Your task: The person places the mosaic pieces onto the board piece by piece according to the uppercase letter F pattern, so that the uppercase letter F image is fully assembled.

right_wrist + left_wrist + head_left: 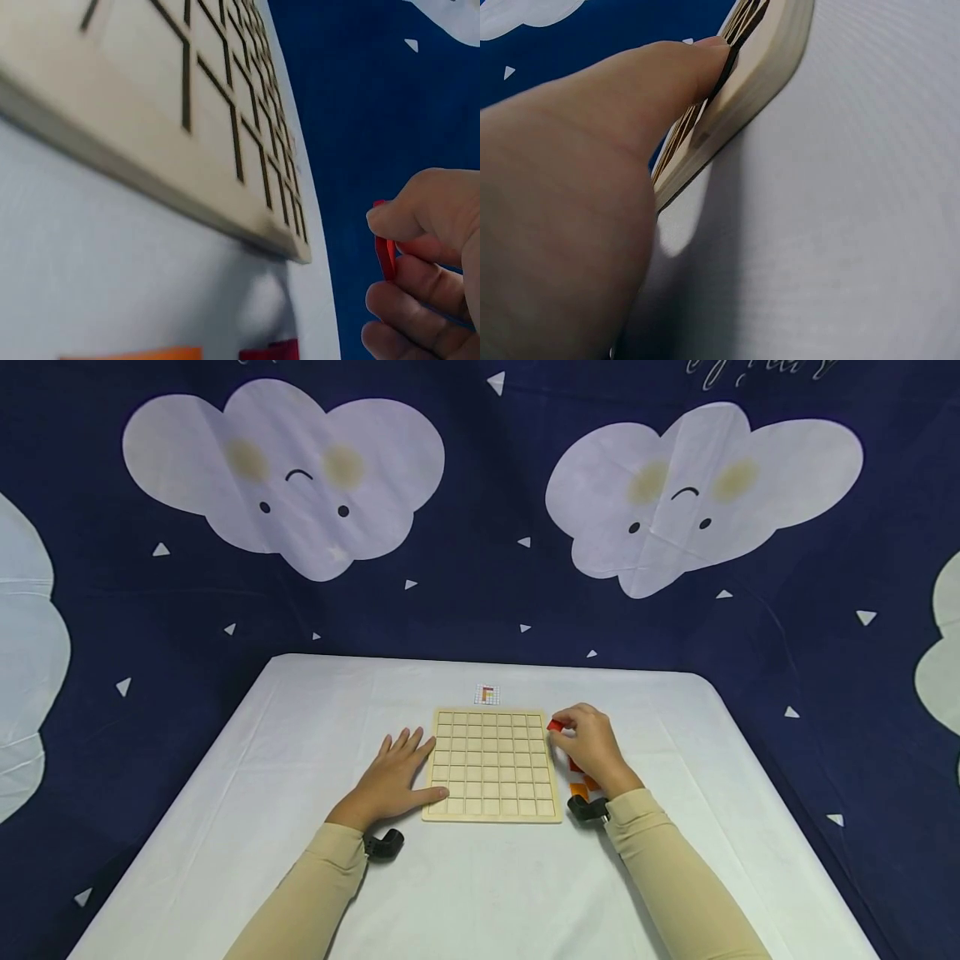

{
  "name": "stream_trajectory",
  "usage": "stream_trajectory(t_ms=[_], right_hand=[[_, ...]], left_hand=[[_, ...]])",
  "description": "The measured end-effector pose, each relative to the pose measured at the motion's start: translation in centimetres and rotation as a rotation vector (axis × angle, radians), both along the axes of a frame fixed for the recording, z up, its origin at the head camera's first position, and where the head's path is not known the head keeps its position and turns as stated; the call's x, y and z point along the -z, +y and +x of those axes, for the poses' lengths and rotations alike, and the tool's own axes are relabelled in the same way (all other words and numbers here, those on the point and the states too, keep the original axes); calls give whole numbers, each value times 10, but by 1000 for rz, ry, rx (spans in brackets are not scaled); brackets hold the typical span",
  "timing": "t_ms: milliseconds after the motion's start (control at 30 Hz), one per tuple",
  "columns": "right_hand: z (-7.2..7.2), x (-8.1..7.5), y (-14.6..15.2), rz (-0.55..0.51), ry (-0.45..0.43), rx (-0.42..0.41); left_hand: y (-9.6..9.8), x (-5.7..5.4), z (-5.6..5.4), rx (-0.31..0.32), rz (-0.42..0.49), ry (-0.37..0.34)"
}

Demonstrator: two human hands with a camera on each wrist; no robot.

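Observation:
A wooden grid board [491, 762] with square recesses lies on the white table. My left hand [393, 781] rests at its left edge with fingers spread, the thumb over the near left corner and the fingertips along the side. Between thumb and fingers, my right hand [592, 745] pinches a red tile [555, 725] near the board's far right corner. In the right wrist view that red tile [385, 251] is thin and seen almost edge-on. Under and beside the right hand lie loose tiles, among them an orange tile [579, 790] and a red tile [574, 765], partly hidden by the hand.
Just beyond the board lies a small card [487, 695] printed with a coloured pattern on a grid. The white tablecloth [480, 893] covers the table. Behind it hangs a dark blue backdrop [480, 602] with clouds. Each wrist bears a black camera [384, 845].

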State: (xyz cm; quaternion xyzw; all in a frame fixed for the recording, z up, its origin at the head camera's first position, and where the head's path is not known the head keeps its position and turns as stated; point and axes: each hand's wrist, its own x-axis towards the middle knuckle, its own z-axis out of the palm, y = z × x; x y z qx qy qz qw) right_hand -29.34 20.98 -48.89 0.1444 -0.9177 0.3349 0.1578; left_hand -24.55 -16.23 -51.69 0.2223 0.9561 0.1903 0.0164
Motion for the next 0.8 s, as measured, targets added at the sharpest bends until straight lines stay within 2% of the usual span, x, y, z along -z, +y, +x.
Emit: stream_trajectory(t_ms=[200, 433, 800], right_hand=[[0, -6, -8, -24, 3, -76], [-8, -12, -18, -2, 13, -195], [-21, -11, -43, 45, -103, -315]], left_hand=[[-2, 2, 0, 0, 0, 3], [-3, 1, 0, 3, 0, 2], [-4, 2, -1, 23, -6, 16]])
